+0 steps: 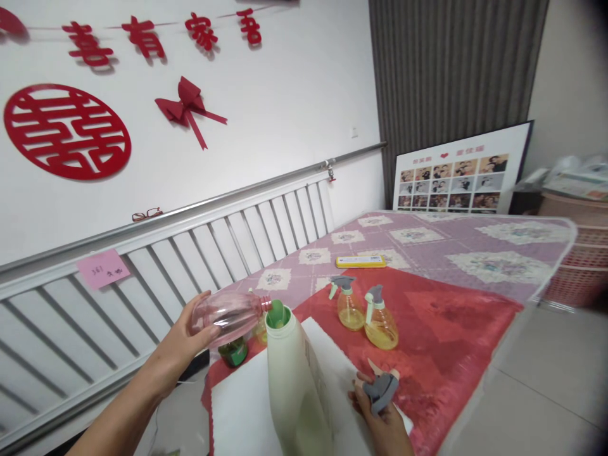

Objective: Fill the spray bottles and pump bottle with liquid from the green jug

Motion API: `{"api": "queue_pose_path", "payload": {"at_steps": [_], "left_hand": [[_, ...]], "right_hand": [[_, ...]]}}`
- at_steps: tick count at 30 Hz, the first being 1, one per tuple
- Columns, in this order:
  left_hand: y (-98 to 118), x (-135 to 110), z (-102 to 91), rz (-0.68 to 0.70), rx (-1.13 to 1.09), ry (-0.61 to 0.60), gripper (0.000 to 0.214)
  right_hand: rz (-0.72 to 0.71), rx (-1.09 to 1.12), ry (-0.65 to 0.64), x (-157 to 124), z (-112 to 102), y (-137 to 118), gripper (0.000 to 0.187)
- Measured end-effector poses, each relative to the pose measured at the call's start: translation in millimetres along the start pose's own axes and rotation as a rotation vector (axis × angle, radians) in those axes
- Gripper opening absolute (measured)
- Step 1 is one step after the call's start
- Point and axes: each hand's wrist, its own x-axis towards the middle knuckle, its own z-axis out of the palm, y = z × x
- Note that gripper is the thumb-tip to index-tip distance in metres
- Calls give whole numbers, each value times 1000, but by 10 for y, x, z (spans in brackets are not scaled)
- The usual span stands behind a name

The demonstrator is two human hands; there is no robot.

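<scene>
My left hand (202, 326) grips a clear pink bottle (230, 315), tipped on its side. The bottle's open neck meets the green spout of a large pale-green jug (292, 373), which stands upright in front of me. In my right hand (375, 411) is a grey spray head (381, 391), held low to the right of the jug. Two spray bottles (350, 315) with yellow liquid and grey heads stand beyond it. Behind the pink bottle are a dark green jar (234, 352) and part of another container with yellow liquid.
A white sheet (242, 399) and red cloth (441, 329) cover part of the purple patterned tablecloth (470, 234). At the back lies a yellow-edged case (361, 261). A white radiator (199, 253) lines the left; pink baskets (577, 253) stand at the right.
</scene>
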Motion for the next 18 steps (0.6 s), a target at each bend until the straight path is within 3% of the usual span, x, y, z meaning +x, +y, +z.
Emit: {"api": "queue_pose_path", "payload": {"at_steps": [5, 18], "left_hand": [[24, -3, -27, 5, 1, -52, 81], [-63, 92, -84, 57, 60, -31, 76]], "right_hand": [[-11, -22, 18, -3, 8, -19, 59], [-7, -18, 7, 5, 15, 7, 61]]}}
